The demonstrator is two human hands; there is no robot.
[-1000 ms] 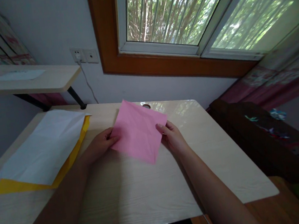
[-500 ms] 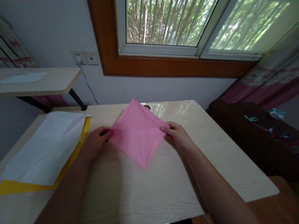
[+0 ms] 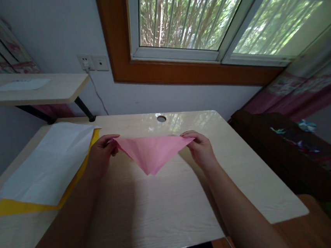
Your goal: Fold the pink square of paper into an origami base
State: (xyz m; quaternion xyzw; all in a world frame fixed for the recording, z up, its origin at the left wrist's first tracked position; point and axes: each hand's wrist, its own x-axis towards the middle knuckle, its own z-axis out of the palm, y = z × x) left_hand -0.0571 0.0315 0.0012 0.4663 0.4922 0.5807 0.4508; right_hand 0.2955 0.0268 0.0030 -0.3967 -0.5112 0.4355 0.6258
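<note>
Pale worktop across lower frame. Left hand and right hand pinch opposite corners of triangle-folded pink paper, fingers closed, mid-frame. White sheet over yellow sheet, left.

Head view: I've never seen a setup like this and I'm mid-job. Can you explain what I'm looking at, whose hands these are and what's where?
There is no machine here. A camera worn on a person's head looks forward and down, so the hands are the wearer's own, bare.

The left hand and right hand each pinch one end of a pink sheet. It shows as a triangle, its long edge between the hands and its tip toward the wearer.

On the pale table, to the left, a white sheet lies over a yellow sheet. Near the far edge is a round hole. Beyond are a raised shelf and a window.
</note>
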